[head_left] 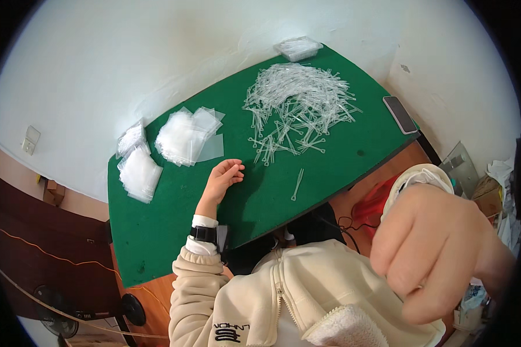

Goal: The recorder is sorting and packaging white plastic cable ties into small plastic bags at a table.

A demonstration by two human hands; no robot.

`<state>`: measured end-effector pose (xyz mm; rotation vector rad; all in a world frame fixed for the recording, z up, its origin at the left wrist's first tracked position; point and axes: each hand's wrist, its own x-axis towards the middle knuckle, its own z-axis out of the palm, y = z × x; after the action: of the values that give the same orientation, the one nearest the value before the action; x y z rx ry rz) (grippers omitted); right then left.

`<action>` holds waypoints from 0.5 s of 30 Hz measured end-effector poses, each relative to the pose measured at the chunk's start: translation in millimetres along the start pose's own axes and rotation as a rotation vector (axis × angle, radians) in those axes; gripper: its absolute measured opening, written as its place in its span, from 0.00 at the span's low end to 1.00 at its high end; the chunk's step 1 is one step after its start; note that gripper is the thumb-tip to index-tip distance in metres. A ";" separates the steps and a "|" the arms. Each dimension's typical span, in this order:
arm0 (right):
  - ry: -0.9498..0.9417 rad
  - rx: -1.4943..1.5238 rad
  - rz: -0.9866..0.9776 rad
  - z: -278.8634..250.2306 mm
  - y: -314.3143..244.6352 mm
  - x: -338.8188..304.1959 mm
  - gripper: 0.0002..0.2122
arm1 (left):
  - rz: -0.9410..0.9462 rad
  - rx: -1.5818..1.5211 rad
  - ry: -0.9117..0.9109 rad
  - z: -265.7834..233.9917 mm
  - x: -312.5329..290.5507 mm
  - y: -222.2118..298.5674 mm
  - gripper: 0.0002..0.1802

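Observation:
My left hand (224, 178) rests on the green table, its fingers loosely curled with gaps between them and nothing visible in them. Just beyond it lies a spread pile of small clear plastic bags (182, 137). My right hand (431, 251) is raised close to the camera, off the table's right side, and closed in a fist. Whatever the fist may hold is hidden. A big heap of thin clear plastic sticks with a ring at one end (301, 95) covers the far middle of the table. Apart from the heap, a few such sticks (297, 186) lie together nearer to me.
More bags (139, 175) lie at the table's left, below a filled clear pack (132, 137). Another clear pack (298, 48) stands at the far edge. A phone (399, 114) lies at the right edge. Cluttered bags and boxes (489, 196) stand beyond the right side.

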<state>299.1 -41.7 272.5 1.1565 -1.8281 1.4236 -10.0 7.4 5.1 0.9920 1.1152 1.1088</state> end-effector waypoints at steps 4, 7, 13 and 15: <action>0.003 -0.046 -0.006 6.0 -7.4 -7.0 0.04 | 0.030 0.169 0.026 16.4 5.8 2.0 0.13; -0.006 -0.032 -0.033 9.3 1.9 -11.4 0.03 | 0.159 0.537 -0.081 28.6 -4.2 1.4 0.13; -0.009 -0.120 -0.049 13.6 -9.9 -16.0 0.04 | 0.370 1.234 -0.145 115.9 9.8 -2.5 0.14; -0.025 -0.142 -0.012 19.8 -16.9 -17.9 0.03 | 0.350 1.292 -0.123 128.7 12.3 -5.9 0.13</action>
<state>324.2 -56.5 260.1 1.1159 -1.9027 1.2561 118.5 11.7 19.5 2.2765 1.5949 0.4534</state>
